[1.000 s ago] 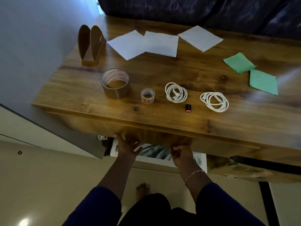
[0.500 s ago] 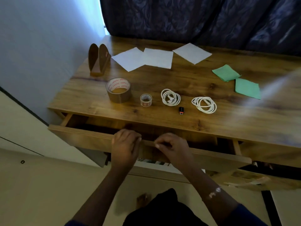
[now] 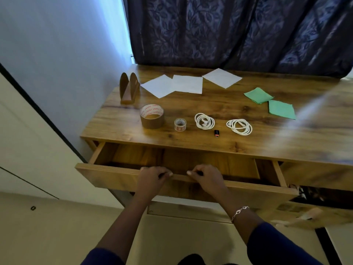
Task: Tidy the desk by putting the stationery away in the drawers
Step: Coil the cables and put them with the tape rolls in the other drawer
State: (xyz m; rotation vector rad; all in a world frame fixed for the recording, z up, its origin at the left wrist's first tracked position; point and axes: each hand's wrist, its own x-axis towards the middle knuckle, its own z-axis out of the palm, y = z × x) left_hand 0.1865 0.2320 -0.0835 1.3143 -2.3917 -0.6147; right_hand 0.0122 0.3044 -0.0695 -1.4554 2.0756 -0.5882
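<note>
The left hand (image 3: 150, 178) and the right hand (image 3: 207, 177) each curl their fingers over the front edge of the open drawer (image 3: 114, 175), gripping it. Above, the table (image 3: 248, 146) carries a brown tape roll (image 3: 152, 116), a small clear tape (image 3: 180, 124) and two white cable coils (image 3: 204, 121) in a row.

Made out red lettering, short words repeated in rows, on the white inner core of the brown tape roll (image 3: 152, 116) standing on the counter (image 3: 248, 148) — too blurred and slanted to spell with any certainty. Saw reddish print on the core of the small clear tape roll (image 3: 180, 124) just beside it, to the right — too small to tell as letters. Read no whole word, brand, number or sign anywhere else.
</note>
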